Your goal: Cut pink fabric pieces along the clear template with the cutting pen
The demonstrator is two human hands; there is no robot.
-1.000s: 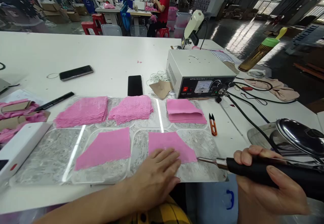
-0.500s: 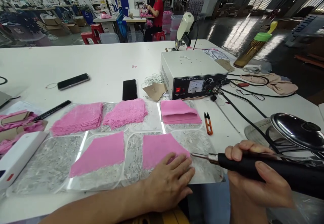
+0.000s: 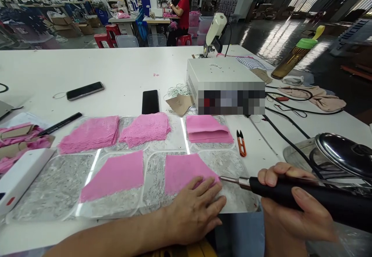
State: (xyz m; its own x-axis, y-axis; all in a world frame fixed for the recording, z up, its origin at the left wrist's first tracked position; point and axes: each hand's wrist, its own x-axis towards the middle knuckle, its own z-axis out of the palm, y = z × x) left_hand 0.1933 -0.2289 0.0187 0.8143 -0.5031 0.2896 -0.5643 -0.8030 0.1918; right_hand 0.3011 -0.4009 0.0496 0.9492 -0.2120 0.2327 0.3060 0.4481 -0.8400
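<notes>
My left hand [image 3: 199, 206] lies flat, fingers spread, over the lower right part of a pink fabric piece [image 3: 181, 171]. My right hand [image 3: 293, 199] is wrapped round a black handheld tool [image 3: 276, 187] with a slim metal tip. That tip points left and is at the fabric's right corner; whether it touches cannot be made out. A second single pink piece [image 3: 116, 175] lies to the left on the grey marbled mat [image 3: 55, 187]. Behind are two pink lace stacks [image 3: 93, 133] [image 3: 147, 130] and a folded pink stack [image 3: 208, 130].
A grey box unit [image 3: 223, 71] stands at the back with black cables [image 3: 286, 142] running right. Orange snips [image 3: 241, 144] lie beside the mat. Two phones [image 3: 85, 90] [image 3: 150, 102], a white device [image 3: 24, 179], a lidded pot [image 3: 345, 152] and a bottle [image 3: 293, 59] surround the work area.
The view has shifted very slightly. My left hand stays on the fabric and the tool's tip stays at the same corner.
</notes>
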